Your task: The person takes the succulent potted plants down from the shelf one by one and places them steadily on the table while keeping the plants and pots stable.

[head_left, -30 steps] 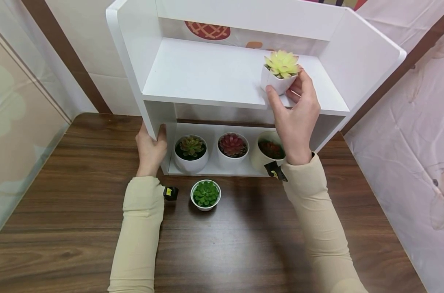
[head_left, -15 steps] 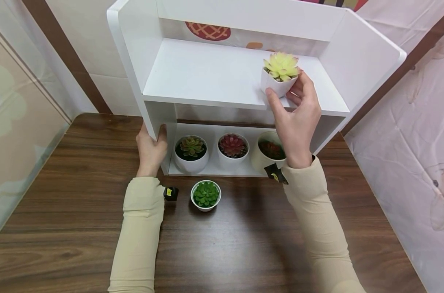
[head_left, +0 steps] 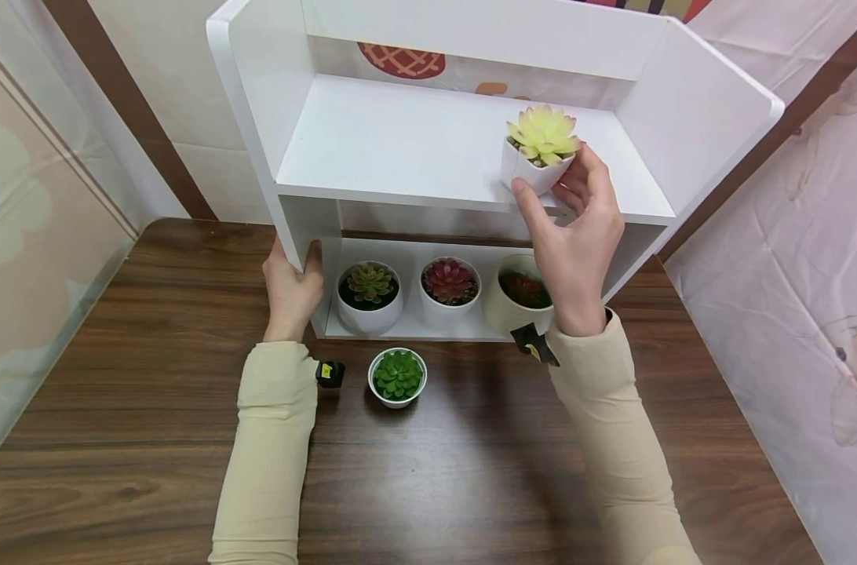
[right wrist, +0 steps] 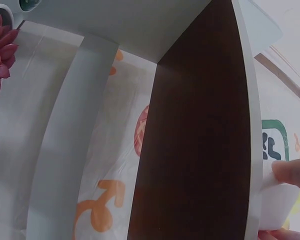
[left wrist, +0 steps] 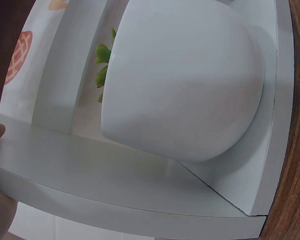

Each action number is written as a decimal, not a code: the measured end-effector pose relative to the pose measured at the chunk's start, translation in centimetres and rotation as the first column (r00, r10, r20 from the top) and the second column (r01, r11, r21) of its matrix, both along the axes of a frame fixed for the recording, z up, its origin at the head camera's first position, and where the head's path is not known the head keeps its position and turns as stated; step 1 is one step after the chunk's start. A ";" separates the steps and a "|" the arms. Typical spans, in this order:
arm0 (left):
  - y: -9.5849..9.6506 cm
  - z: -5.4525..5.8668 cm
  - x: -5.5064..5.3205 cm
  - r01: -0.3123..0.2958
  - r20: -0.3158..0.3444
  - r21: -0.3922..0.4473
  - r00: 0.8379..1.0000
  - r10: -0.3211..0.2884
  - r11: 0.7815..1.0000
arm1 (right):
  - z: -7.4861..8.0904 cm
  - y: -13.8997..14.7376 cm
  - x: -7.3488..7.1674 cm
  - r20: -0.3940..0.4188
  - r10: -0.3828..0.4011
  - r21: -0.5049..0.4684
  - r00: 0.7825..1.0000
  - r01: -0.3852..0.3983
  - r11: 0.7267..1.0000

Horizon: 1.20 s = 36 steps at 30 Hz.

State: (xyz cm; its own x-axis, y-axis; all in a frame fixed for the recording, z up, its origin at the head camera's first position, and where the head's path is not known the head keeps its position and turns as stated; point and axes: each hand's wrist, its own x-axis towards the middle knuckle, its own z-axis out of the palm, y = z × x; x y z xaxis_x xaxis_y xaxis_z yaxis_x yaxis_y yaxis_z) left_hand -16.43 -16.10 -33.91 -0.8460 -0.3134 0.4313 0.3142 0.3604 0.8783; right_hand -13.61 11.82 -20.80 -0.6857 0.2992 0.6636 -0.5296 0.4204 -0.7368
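My right hand (head_left: 577, 231) holds a small white pot with a pale yellow-green succulent (head_left: 544, 135) over the front edge of the upper shelf, thumb at the front and fingers round its right side. In the right wrist view the white pot (right wrist: 277, 207) shows beyond the shelf's edge. My left hand (head_left: 290, 290) grips the left side panel of the white two-tier shelf (head_left: 400, 145), its thumb on the inner face. On the lower tier stand a green succulent (head_left: 369, 286), a dark red succulent (head_left: 450, 282) and a cream pot (head_left: 502, 310), partly behind my right wrist.
A bright green succulent in a white pot (head_left: 398, 377) stands on the brown wooden table (head_left: 153, 439), in front of the shelf and near my left wrist. Patterned pale cloth (head_left: 796, 259) hangs behind and to the right.
My right hand and the yellow-green succulent have shifted slightly toward the shelf's front edge. The left hand keeps its grip on the panel, and the other pots have not moved.
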 end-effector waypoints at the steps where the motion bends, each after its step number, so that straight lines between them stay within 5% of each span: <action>1: 0.0 0.0 0.0 0.001 0.000 0.001 1.000 -0.001 1.000 | 0.0 0.0 0.1 -0.001 0.004 -0.002 1.000 -0.004 1.000; 36: 0.0 0.0 0.0 -0.006 -0.003 -0.002 1.000 0.006 1.000 | -0.9 -0.1 3.0 -0.043 0.077 -0.108 0.996 -0.081 0.991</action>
State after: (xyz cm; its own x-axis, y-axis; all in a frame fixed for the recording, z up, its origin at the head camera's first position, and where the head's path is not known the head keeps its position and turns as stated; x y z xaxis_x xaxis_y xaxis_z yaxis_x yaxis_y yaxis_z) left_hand -16.44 -16.11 -33.90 -0.8428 -0.3180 0.4343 0.3145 0.3638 0.8768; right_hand -10.64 11.73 -21.68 -0.6847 0.3175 0.6560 -0.5868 0.2937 -0.7546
